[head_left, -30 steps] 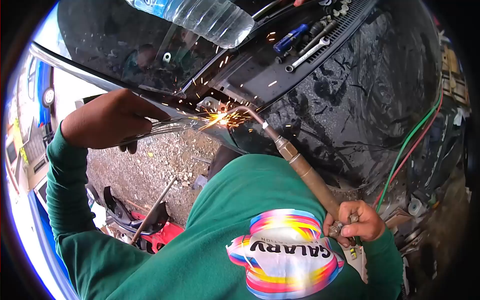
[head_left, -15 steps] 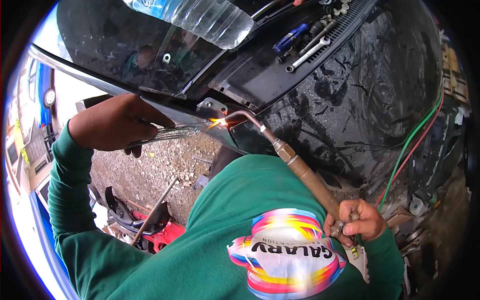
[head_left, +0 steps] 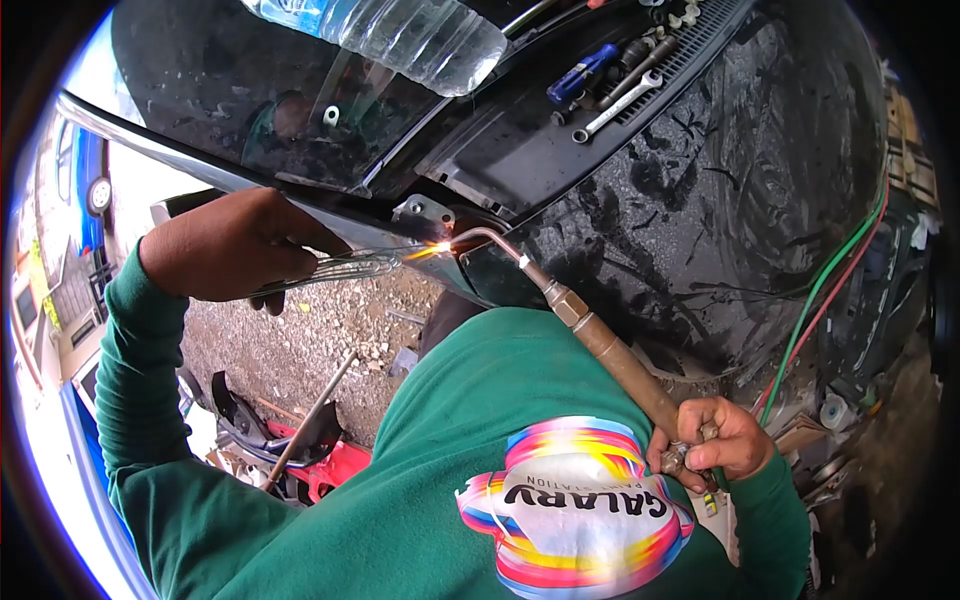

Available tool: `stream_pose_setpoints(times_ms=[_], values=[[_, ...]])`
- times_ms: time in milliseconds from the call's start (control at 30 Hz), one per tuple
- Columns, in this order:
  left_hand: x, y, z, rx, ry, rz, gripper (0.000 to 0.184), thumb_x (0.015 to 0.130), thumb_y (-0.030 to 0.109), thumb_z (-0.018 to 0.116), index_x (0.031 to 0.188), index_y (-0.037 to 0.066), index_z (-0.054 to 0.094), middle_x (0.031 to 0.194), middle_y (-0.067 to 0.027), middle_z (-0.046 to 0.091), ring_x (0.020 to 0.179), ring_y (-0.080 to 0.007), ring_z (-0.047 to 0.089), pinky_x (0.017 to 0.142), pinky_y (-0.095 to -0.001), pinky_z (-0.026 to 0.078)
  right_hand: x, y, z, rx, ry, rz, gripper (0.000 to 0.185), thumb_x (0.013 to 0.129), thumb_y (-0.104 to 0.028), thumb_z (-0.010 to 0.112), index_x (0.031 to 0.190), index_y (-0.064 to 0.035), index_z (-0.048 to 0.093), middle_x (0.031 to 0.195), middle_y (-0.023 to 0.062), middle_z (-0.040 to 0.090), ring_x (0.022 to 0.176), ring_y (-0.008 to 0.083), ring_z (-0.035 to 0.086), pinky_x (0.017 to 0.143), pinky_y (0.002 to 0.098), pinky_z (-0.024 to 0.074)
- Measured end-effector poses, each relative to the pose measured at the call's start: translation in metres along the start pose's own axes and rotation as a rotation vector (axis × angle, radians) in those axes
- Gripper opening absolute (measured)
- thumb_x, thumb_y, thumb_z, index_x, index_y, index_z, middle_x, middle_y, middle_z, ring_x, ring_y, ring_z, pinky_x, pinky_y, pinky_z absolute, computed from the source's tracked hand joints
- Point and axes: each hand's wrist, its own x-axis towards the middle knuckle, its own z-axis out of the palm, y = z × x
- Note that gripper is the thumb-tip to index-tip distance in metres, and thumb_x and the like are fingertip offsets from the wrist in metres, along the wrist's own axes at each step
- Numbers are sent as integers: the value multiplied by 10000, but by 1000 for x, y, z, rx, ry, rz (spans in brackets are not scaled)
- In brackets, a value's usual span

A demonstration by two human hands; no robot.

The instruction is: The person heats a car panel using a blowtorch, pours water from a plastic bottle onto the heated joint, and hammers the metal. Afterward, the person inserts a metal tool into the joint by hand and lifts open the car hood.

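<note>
My left hand (head_left: 235,245) is closed on a bundle of thin looped metal wire (head_left: 350,266), and one strand reaches right to the flame. In my right hand (head_left: 722,440) is the valve end of a brass gas torch (head_left: 625,362), held near my stomach. Its bent copper nozzle (head_left: 490,234) points left at the edge of a car's body panel (head_left: 375,228). A small bright orange flame (head_left: 440,248) burns where the nozzle tip, wire end and panel come together. Just above it sits a metal bracket (head_left: 424,209) with holes. Glare hides the exact contact point.
A water bottle (head_left: 400,40) lies on the windshield. On the cowl rest a combination wrench (head_left: 617,107), a blue-handled screwdriver (head_left: 583,74) and sockets. Green and red hoses (head_left: 822,290) hang at right. Gravel (head_left: 290,345) and red and black car parts (head_left: 335,468) lie below.
The torch nozzle tip has shifted very slightly, and the flame now streaks more to the left along the wire. Both hands keep their grips in nearly the same places.
</note>
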Motion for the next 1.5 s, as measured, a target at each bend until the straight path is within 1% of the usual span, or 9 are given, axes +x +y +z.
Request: stream_pose_setpoints(times_ms=[100, 200, 400, 567, 600, 667, 867, 1300, 1500], values=[[0, 2, 0, -25, -14, -37, 414, 1060, 21, 682, 1464, 48, 767, 988, -125, 835, 805, -163, 812, 749, -342, 674, 0, 1, 0, -2, 7, -1, 123, 973, -60, 728, 1008, -66, 611, 1239, 396, 689, 623, 135, 639, 668, 314, 591], [2, -4, 1, 9, 0, 20, 407, 1074, 23, 677, 1471, 44, 760, 971, -137, 830, 792, -169, 817, 725, -341, 676, 0, 2, -1, -9, 4, -4, 122, 972, -60, 728, 1008, -68, 612, 1239, 394, 690, 622, 132, 638, 668, 313, 591], [1, 0, 0, -33, -14, -13, 411, 1069, 21, 672, 1471, 27, 755, 926, -119, 820, 763, -165, 816, 692, -330, 671, 1, 1, 0, -23, 4, 3, 132, 968, -69, 739, 995, -73, 610, 1241, 382, 696, 626, 127, 639, 671, 309, 590], [4, -6, 1, -25, -8, 29, 413, 1063, 23, 670, 1468, 21, 755, 891, -101, 814, 732, -173, 818, 691, -330, 678, 1, -1, 3, -32, 26, 18, 145, 968, -82, 756, 991, -84, 613, 1236, 370, 702, 631, 124, 641, 672, 304, 587], [4, -5, 0, -25, -8, 29, 413, 1063, 23, 670, 1468, 21, 755, 891, -101, 814, 732, -173, 818, 691, -330, 678, 1, -1, 3, -32, 26, 18, 145, 968, -82, 756, 991, -84, 613, 1236, 370, 702, 631, 124, 641, 672, 304, 587], [3, -3, 0, -22, -44, 11, 404, 1108, 33, 611, 1493, 19, 733, 949, -148, 826, 757, -201, 839, 714, -353, 705, 2, -1, 3, -28, 24, 17, 148, 971, -87, 759, 988, -83, 612, 1232, 367, 703, 633, 125, 643, 671, 306, 587], [5, -8, 0, 4, -29, 63, 407, 1106, 35, 612, 1496, 3, 724, 954, -153, 828, 765, -212, 846, 719, -356, 708, 3, 0, 3, -27, 17, 6, 154, 976, -99, 765, 991, -79, 613, 1228, 367, 703, 632, 128, 647, 664, 304, 583], [6, -1, -1, -17, -62, 27, 418, 1090, 50, 616, 1489, 11, 733, 953, -168, 836, 754, -210, 843, 708, -362, 701, 4, 2, 2, -32, 7, 2, 138, 980, -77, 748, 1000, -76, 611, 1227, 355, 709, 633, 128, 653, 658, 302, 580], [5, -4, 0, -9, -17, 46, 420, 1088, 61, 621, 1490, 4, 730, 955, -164, 837, 752, -208, 842, 704, -354, 697, 4, 1, 2, -45, 4, 3, 140, 986, -84, 745, 999, -83, 606, 1222, 347, 709, 639, 122, 657, 654, 294, 574]])
